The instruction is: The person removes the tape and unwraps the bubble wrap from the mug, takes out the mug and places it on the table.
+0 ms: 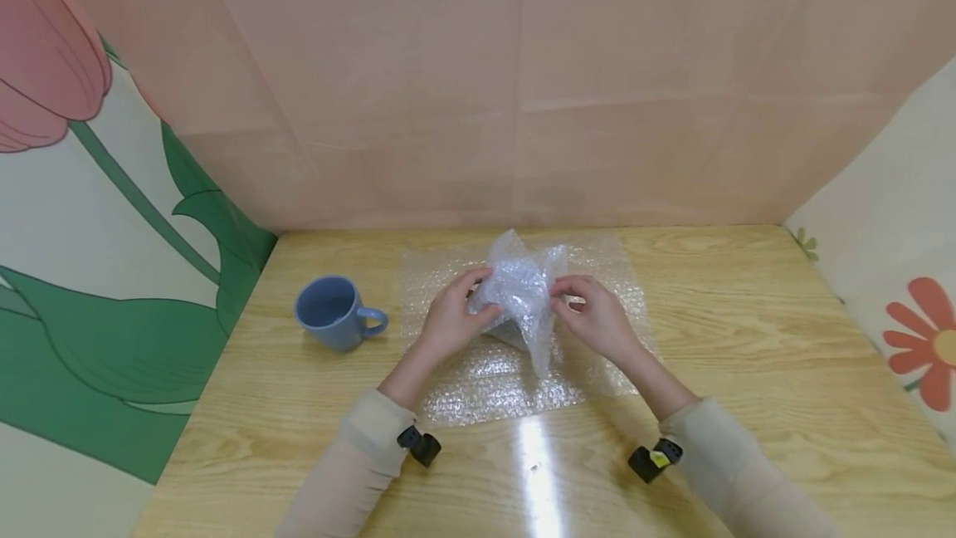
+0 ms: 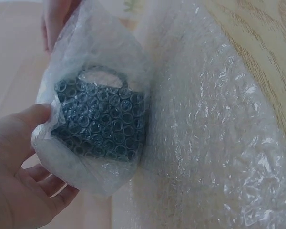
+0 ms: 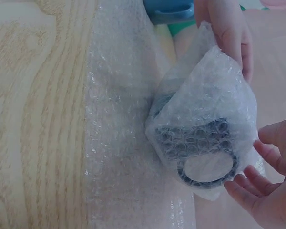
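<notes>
A dark blue-grey mug (image 2: 100, 119), its handle showing through the plastic, is wrapped in bubble wrap (image 1: 517, 282). Loose corners of the wrap stick out at the top and front of the bundle. My left hand (image 1: 457, 314) holds the bundle's left side, thumb on the near side and fingers on the far side. At the bundle's right side is my right hand (image 1: 596, 318). In the right wrist view its thumb and fingers are spread apart by the mug's handle (image 3: 207, 180), fingertips at the wrap's edge.
Under the bundle a flat sheet of bubble wrap (image 1: 478, 397) lies on the wooden table (image 1: 747, 339). A blue mug (image 1: 334, 315) stands upright on the left, handle to the right. Pink cloth (image 1: 478, 106) hangs behind the table; patterned panels flank it.
</notes>
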Demonstrator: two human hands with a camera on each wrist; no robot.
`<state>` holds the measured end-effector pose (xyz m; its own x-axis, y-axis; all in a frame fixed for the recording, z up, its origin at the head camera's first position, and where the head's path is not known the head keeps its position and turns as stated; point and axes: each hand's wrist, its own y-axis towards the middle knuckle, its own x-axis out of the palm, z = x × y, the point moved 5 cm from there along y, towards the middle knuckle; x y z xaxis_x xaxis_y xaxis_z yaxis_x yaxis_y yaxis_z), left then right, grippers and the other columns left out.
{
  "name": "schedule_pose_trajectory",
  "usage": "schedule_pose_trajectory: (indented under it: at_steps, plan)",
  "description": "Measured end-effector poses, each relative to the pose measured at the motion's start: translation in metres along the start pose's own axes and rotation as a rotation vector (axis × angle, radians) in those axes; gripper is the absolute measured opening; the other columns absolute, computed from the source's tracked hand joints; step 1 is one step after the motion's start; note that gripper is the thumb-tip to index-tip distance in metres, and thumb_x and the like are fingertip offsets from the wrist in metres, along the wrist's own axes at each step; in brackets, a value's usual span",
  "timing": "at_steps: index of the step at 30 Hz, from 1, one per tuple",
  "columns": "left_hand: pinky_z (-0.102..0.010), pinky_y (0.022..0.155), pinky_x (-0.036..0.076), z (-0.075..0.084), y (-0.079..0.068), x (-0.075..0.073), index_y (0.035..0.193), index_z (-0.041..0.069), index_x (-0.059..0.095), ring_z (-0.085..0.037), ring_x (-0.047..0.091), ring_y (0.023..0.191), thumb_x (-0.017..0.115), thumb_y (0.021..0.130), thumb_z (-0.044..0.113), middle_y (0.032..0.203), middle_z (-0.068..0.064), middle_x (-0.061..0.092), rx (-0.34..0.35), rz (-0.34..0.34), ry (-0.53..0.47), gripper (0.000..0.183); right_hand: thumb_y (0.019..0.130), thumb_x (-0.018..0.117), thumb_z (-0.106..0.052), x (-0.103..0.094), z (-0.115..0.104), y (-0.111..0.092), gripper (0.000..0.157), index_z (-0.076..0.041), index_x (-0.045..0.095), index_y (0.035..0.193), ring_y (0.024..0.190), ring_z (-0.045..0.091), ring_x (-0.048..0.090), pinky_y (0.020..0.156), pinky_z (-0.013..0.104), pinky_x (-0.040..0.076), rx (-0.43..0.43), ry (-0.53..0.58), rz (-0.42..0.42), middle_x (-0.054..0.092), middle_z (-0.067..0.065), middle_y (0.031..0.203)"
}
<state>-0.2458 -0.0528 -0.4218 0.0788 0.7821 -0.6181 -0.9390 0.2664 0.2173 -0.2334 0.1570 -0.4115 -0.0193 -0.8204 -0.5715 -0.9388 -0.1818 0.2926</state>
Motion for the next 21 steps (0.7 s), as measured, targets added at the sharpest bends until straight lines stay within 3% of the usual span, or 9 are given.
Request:
schedule_pose_trajectory:
  at_steps: [11, 21]
  plan:
    - [-0.032, 0.089, 0.049, -0.0019, 0.0004, 0.0018, 0.129, 0.015, 0.050, -0.020, 0.057, 0.108, 0.072, 0.079, 0.024, 0.125, -0.004, 0.057, 0.024, 0.021, -0.005, 0.055, 0.081, 0.066, -0.008, 0.0022, 0.0002, 0.0019, 0.008, -0.001, 0.064, 0.085, 0.104, 0.030, 0.054, 0.072, 0.033, 0.057, -0.002, -0.086, -0.015, 0.058, 0.018, 0.110]
    - [-0.032, 0.088, 0.050, -0.0005, 0.0003, 0.0013, 0.129, 0.015, 0.051, -0.020, 0.057, 0.107, 0.072, 0.078, 0.024, 0.125, -0.005, 0.057, 0.039, 0.034, -0.006, 0.056, 0.080, 0.066, -0.006, 0.0028, 0.0003, 0.0042, 0.006, -0.001, 0.064, 0.080, 0.096, 0.029, 0.057, 0.070, 0.036, 0.057, -0.018, -0.107, 0.006, 0.059, 0.017, 0.104]
